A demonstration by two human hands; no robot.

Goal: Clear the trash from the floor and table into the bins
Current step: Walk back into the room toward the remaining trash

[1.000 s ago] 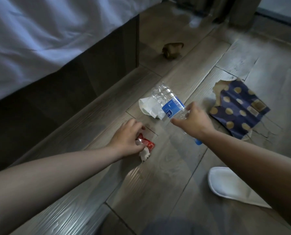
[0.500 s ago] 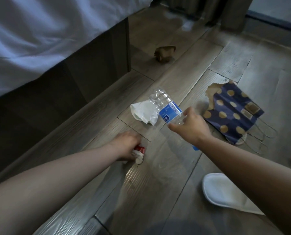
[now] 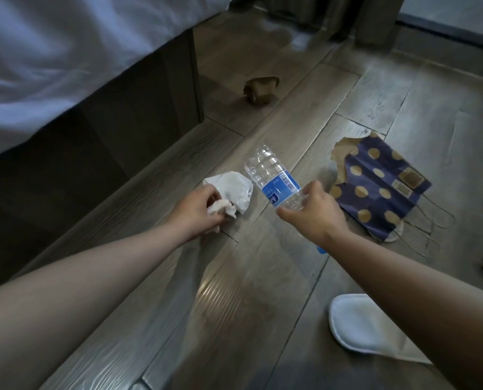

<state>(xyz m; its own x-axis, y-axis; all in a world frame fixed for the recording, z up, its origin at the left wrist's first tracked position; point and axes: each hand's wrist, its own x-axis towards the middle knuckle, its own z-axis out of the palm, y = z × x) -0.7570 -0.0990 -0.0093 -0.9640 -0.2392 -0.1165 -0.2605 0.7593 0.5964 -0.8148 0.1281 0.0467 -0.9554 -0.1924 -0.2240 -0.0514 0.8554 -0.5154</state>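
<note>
My right hand (image 3: pixel 316 216) is gripping a clear plastic bottle (image 3: pixel 274 178) above the wooden floor (image 3: pixel 262 305), while my left hand (image 3: pixel 196 211) is clutching a crumpled white scrap (image 3: pixel 222 209) just beside a white tissue (image 3: pixel 233 188) lying there.

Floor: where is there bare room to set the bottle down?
Bare planks lie nearest you, left of the slipper, and farther off between the brown wad and the dotted bag. It is crowded around the tissue: the left hand grips a scrap and the right hand holds the bottle.
</note>
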